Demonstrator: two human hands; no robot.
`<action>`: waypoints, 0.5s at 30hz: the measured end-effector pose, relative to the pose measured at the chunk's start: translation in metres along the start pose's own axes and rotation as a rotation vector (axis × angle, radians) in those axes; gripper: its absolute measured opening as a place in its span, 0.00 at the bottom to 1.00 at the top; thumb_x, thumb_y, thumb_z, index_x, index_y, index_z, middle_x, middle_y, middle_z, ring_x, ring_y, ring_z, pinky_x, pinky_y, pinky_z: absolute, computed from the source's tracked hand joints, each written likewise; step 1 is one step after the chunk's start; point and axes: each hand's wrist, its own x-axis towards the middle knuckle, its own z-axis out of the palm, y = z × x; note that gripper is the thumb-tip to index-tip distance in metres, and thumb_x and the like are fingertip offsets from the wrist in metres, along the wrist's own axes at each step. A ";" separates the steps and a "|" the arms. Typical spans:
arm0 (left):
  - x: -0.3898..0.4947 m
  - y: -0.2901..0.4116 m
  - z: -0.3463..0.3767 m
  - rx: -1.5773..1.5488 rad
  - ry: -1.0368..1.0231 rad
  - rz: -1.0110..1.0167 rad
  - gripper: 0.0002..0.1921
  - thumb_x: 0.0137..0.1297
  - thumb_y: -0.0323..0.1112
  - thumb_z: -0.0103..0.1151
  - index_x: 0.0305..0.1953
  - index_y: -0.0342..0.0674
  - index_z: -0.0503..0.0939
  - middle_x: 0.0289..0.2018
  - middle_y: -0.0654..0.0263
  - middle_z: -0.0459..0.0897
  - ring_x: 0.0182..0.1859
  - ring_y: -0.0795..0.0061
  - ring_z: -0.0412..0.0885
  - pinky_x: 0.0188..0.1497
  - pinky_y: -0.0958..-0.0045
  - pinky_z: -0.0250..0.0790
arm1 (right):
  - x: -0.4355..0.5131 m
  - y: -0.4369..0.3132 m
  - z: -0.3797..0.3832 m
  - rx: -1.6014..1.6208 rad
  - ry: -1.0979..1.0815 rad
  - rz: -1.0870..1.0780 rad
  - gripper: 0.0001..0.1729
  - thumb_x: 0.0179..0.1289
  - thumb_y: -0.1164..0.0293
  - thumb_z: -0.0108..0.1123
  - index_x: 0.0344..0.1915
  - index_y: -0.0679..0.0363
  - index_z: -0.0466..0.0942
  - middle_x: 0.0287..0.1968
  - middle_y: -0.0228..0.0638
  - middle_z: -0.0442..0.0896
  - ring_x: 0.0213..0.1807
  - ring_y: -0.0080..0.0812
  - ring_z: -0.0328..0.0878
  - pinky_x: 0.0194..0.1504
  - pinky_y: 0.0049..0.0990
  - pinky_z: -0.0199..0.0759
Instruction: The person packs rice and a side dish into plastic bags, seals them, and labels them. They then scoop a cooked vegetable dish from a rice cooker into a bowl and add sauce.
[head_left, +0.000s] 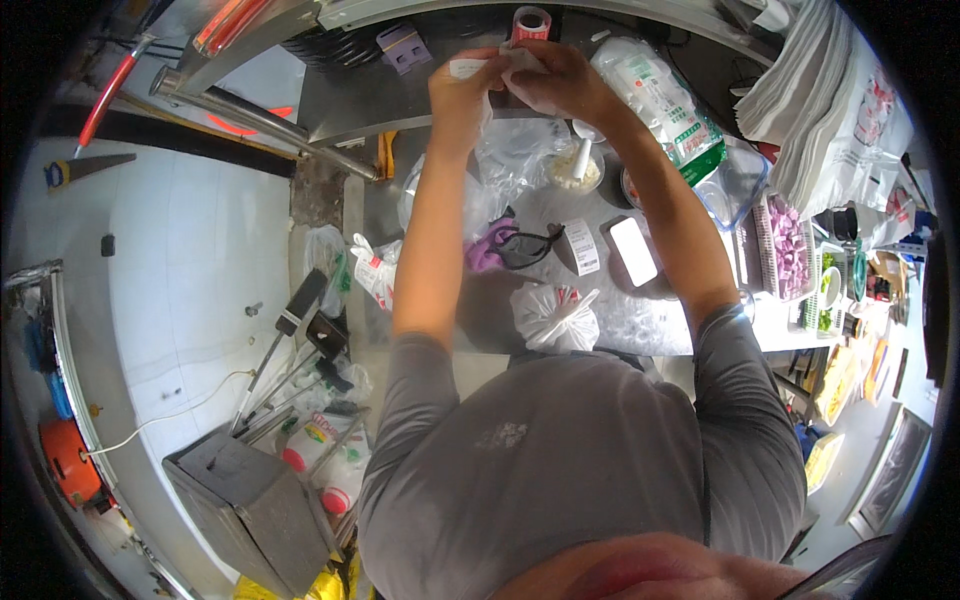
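Note:
Both my hands are raised over the far part of the steel table (480, 300). My left hand (466, 94) pinches a thin white slip of paper (466, 69), which seems to bear print. My right hand (553, 81) grips white paper (517, 64) beside it; whether this is one piece or two is unclear. Just beyond the fingers stands a red-and-white roll (531, 24). Nearer my body lie a printed receipt (581, 246), a white rectangular object (634, 251), a purple cloth (491, 246) with black cord, and a knotted white plastic bag (556, 319).
A tub of pale food (576, 171) holds a white scoop. Packaged clear lids or bowls (660, 105) lie to its right. Carrier bags (817, 112) hang above a basket of purple pieces (787, 247). At left are a metal rail (240, 112) and a grey bin (247, 502).

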 end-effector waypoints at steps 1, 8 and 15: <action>-0.001 0.002 -0.001 -0.005 0.002 -0.009 0.10 0.61 0.26 0.67 0.43 0.31 0.82 0.32 0.63 0.85 0.32 0.78 0.80 0.35 0.78 0.72 | 0.003 0.004 0.000 -0.015 0.006 -0.010 0.20 0.63 0.65 0.65 0.53 0.62 0.79 0.41 0.34 0.85 0.41 0.24 0.80 0.46 0.26 0.75; -0.006 0.003 -0.004 -0.244 -0.015 -0.147 0.09 0.64 0.27 0.64 0.43 0.34 0.78 0.32 0.61 0.84 0.32 0.72 0.82 0.36 0.72 0.75 | 0.001 0.027 -0.008 -0.341 0.084 -0.300 0.20 0.62 0.65 0.65 0.51 0.61 0.79 0.42 0.43 0.85 0.43 0.34 0.84 0.46 0.30 0.77; -0.067 0.034 0.008 0.302 0.279 0.385 0.06 0.62 0.26 0.66 0.39 0.31 0.82 0.37 0.65 0.83 0.37 0.72 0.82 0.43 0.72 0.75 | -0.067 -0.045 -0.010 -0.830 0.785 -0.249 0.14 0.63 0.66 0.67 0.44 0.63 0.81 0.36 0.30 0.83 0.35 0.22 0.76 0.36 0.25 0.70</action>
